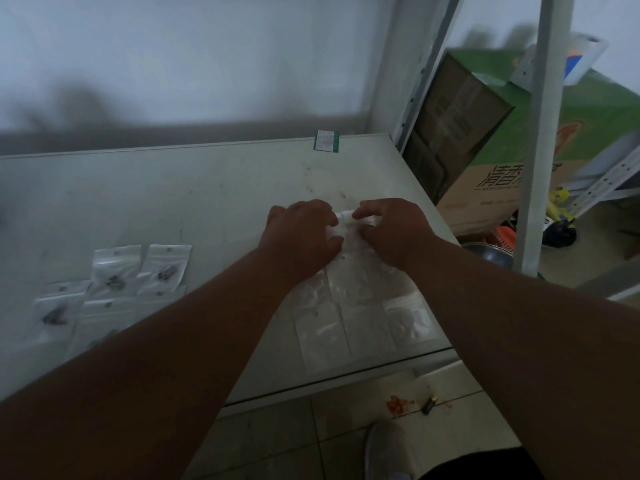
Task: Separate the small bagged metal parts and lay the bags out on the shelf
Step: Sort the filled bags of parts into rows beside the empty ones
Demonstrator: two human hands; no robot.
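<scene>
Both hands are working close together over the pale shelf (214, 188) — the left hand (304, 233) and the right hand (391, 230) are each pinching the top of a sheet of joined clear bags (349, 306), which is lying flat toward the shelf's front right edge. Off to the left, well apart from the sheet, four separated bags (114, 289) holding dark metal parts are lying side by side — a small green-edged label (326, 141) is sitting at the back edge.

clear bags (349, 306), pale shelf (207, 188), green box (588, 109)
</scene>
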